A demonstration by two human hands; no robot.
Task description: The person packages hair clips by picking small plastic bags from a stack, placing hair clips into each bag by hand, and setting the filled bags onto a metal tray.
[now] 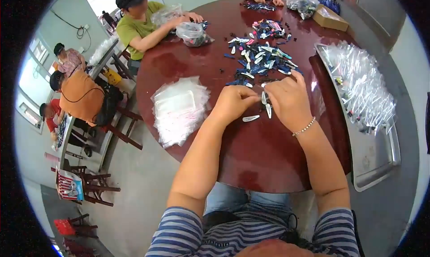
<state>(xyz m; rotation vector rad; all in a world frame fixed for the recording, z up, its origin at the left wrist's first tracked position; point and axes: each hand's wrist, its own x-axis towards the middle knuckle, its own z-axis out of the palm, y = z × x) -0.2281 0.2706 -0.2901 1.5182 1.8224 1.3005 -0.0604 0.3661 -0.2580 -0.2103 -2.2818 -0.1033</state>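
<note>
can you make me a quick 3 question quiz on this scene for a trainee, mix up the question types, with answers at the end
1. Multiple choice: what is heaped on the table just beyond the left hand and right hand of the camera wearer?
a) spoons
b) hair clips
c) pencils

2. True or false: the flat clear plastic bags lie on the left hand's side.

3. Fill in the blank: the beaded bracelet is on the wearer's ____ wrist.

Key: 1. b; 2. true; 3. right
</note>
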